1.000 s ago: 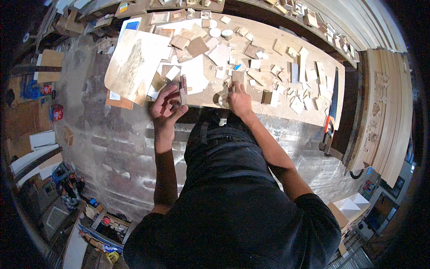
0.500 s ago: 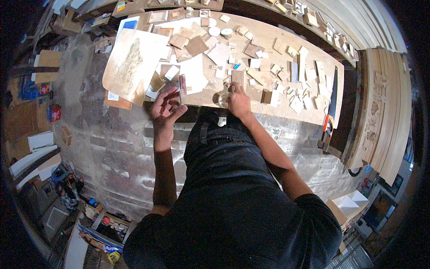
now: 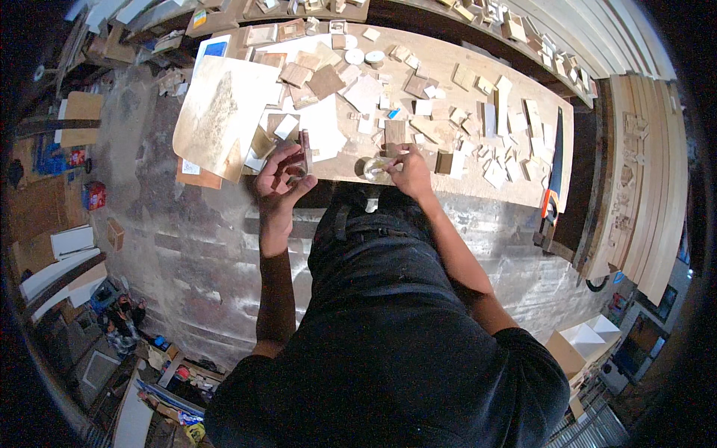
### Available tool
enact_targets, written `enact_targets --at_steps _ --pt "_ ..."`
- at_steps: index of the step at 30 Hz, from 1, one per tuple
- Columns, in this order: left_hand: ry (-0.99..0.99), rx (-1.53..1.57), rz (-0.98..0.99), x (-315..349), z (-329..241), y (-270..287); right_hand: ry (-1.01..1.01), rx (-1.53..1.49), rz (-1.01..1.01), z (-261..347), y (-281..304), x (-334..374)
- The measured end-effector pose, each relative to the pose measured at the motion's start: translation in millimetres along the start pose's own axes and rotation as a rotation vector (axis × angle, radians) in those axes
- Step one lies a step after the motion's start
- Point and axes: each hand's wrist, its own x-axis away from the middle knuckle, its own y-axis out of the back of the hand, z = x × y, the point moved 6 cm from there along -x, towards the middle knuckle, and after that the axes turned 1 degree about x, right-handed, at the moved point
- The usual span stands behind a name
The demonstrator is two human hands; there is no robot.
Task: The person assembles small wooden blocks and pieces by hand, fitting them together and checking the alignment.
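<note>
My left hand (image 3: 278,187) is curled around a small reddish-brown wooden piece (image 3: 305,143), with a narrow upright strip standing above the fingers. To the right, a small round clear dish (image 3: 373,169) rests near the front edge of the workbench (image 3: 448,63). Beside that dish is my right hand (image 3: 411,175), its fingertips pinched together close to the rim. What they hold, if anything, is too small to make out. Just beyond these fingers lies a brown wooden block (image 3: 395,133).
Several wood offcuts and a small blue piece (image 3: 393,113) are scattered over the bench. A large stained sheet (image 3: 224,112) covers its left end. A handsaw with an orange handle (image 3: 550,201) lies along the right edge. Long boards (image 3: 642,179) are stacked beyond it.
My right hand has drawn back and slightly right, uncovering more of the brown block and the dish. My left hand still holds the reddish-brown piece, nearly in place.
</note>
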Motion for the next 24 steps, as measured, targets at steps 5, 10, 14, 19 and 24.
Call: enact_targets --at_steps 5,10,14,19,24 --pt "-0.029 -0.049 0.028 -0.8 -4.0 -9.0 -0.158 -0.707 0.227 35.6 50.4 3.2" --pt "-0.006 0.042 0.104 -0.4 -14.4 -38.4 -0.110 -1.155 0.221 116.6 131.0 20.3" --pt "-0.066 0.130 0.143 1.4 -31.1 -62.3 0.006 -1.202 0.129 136.9 155.7 27.8" --pt "-0.096 0.167 0.235 6.2 -47.9 -82.6 0.093 -1.186 0.114 144.4 170.1 35.9" --pt "-0.138 0.188 0.306 7.0 -53.8 -95.7 0.169 -1.056 0.027 151.9 186.1 38.8"
